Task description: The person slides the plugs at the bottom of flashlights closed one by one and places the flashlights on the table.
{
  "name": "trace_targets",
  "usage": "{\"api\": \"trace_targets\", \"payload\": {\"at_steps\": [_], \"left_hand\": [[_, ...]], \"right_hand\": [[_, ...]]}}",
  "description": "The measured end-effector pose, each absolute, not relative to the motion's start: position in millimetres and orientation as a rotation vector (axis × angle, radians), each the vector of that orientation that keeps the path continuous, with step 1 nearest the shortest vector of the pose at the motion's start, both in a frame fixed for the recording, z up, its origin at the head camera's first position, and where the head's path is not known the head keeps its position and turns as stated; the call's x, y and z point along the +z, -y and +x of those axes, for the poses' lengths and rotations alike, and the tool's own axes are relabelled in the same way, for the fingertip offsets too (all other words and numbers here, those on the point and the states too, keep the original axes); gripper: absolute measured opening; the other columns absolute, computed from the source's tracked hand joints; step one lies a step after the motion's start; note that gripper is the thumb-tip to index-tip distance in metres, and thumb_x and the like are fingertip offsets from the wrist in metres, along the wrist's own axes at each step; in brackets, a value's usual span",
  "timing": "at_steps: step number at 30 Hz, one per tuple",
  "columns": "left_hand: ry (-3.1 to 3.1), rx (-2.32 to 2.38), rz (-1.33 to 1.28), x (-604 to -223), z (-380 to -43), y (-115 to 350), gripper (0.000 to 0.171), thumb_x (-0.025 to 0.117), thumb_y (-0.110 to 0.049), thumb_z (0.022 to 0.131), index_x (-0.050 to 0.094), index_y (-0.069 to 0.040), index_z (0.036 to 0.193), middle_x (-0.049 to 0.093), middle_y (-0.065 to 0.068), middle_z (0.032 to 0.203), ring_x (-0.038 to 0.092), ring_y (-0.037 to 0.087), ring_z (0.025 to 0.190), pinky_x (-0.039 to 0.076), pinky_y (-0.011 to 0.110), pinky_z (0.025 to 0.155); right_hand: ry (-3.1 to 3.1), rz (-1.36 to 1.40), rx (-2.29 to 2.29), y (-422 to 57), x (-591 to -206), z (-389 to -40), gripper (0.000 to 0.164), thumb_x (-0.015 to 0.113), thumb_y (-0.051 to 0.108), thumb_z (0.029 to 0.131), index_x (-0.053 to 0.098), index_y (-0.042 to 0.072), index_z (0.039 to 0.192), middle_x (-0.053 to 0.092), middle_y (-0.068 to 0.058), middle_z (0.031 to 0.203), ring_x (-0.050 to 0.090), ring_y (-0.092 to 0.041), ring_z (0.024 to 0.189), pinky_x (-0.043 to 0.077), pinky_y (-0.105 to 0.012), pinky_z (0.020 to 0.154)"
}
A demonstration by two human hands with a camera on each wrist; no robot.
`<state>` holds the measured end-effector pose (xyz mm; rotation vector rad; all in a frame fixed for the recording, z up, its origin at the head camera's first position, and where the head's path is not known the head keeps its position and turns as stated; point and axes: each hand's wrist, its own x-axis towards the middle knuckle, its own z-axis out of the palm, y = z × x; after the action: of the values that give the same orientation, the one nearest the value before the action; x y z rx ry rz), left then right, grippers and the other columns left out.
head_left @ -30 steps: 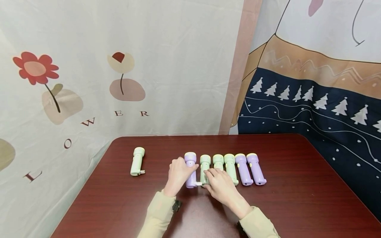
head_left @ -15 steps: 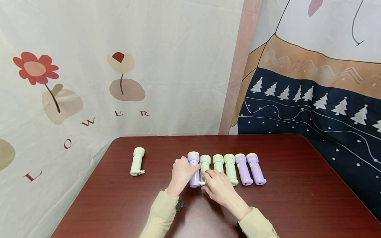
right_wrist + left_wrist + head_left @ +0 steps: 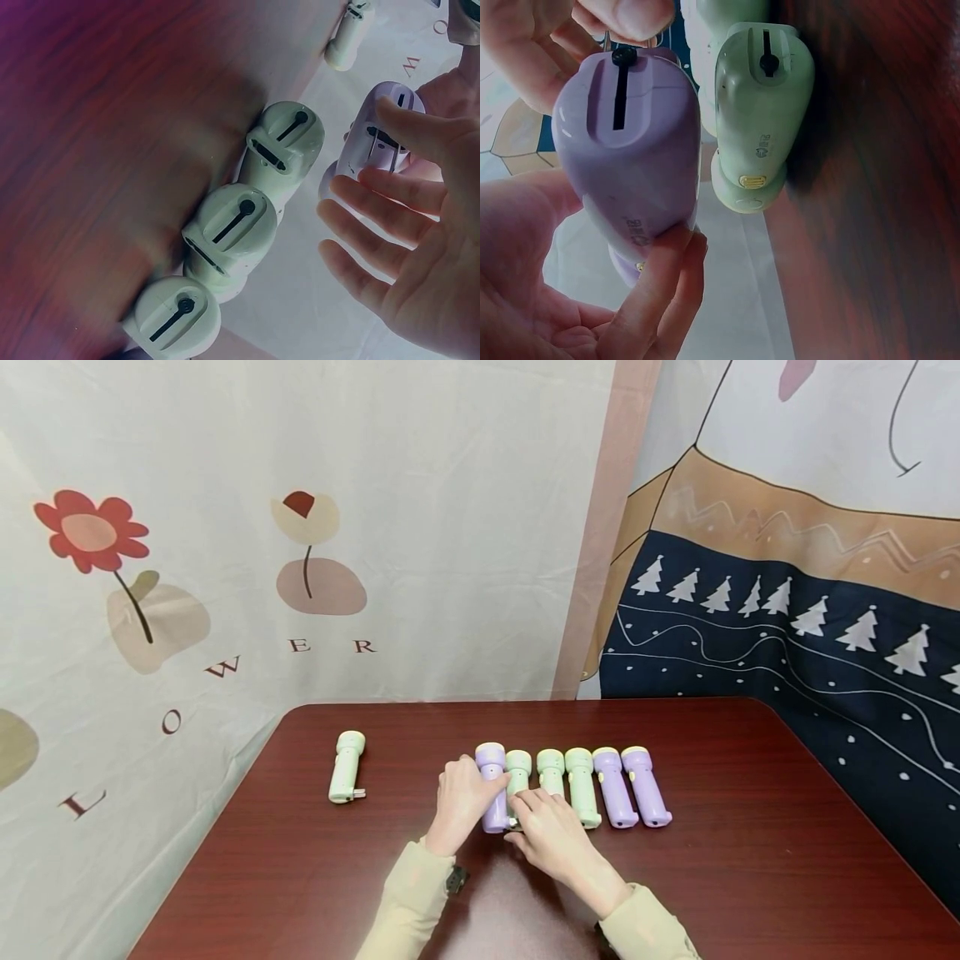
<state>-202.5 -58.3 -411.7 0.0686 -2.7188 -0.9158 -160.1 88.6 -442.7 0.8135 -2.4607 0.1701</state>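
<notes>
My left hand (image 3: 460,800) grips a purple flashlight (image 3: 492,800) by its body, thumb on one side and fingers on the other. Two metal plug prongs (image 3: 394,160) jut out from its base. My right hand (image 3: 557,833) reaches across to that base; in the right wrist view its thumb lies over the base end and the index fingertip touches the prong tips. Its other fingers stay spread and loosely extended. Just beside the purple one, a green flashlight (image 3: 761,120) stands with a slotted base, partly hidden behind my right hand in the head view.
Further right, two green flashlights (image 3: 580,785) and two purple flashlights (image 3: 647,787) continue the row. A lone green flashlight (image 3: 346,768) with its prongs out lies at the left of the dark red table (image 3: 247,877). Printed curtains hang behind.
The left hand has shifted the purple flashlight a little to the right, closer to the green one and the right hand. The visible part of the plug looks shorter. The right hand has barely moved.
</notes>
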Motion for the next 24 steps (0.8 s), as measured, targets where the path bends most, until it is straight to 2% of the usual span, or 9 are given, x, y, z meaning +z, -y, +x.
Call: {"api": "trace_targets", "payload": {"at_steps": [11, 24], "left_hand": [[2.714, -0.921, 0.073, -411.0, -201.1, 57.1, 0.047, 0.080, -0.039, 0.066, 0.059, 0.002, 0.073, 0.057, 0.013, 0.061, 0.061, 0.035, 0.056, 0.047, 0.039, 0.050], [2.699, -0.913, 0.083, -408.5, -200.6, 54.9, 0.051, 0.079, -0.042, 0.066, 0.058, 0.002, 0.080, 0.058, 0.016, 0.065, 0.062, 0.037, 0.059, 0.048, 0.040, 0.053]], "right_hand": [[2.444, 0.791, 0.161, -86.8, -442.2, -159.9, 0.038, 0.079, 0.037, 0.070, 0.062, 0.011, 0.093, 0.064, 0.003, 0.089, 0.061, -0.015, 0.088, 0.046, -0.031, 0.071], [2.354, 0.813, 0.156, -86.8, -441.1, -160.2, 0.037, 0.080, 0.032, 0.068, 0.063, 0.008, 0.091, 0.064, 0.002, 0.084, 0.059, -0.015, 0.081, 0.044, -0.029, 0.067]]}}
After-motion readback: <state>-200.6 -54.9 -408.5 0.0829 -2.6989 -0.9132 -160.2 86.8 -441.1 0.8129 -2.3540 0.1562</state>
